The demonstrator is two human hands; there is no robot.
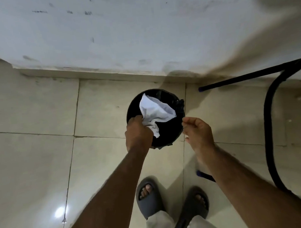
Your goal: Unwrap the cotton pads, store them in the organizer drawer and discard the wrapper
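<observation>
— Grip? 
— Left hand [137, 132] is clenched on the crumpled white wrapper [155, 111], over the black bin [166, 130]. Right hand [197, 133] is loosely curled, holding nothing.
— Anything hidden?
— The bin's inside is dark; the wall [137, 31] blurs at upper right.
— Room?
— Pale tiled floor [27, 136], black chair legs [267, 120] on the right.

A home corner: tiled floor [30, 163], scuffed wall [119, 33], lined bin [168, 132].
</observation>
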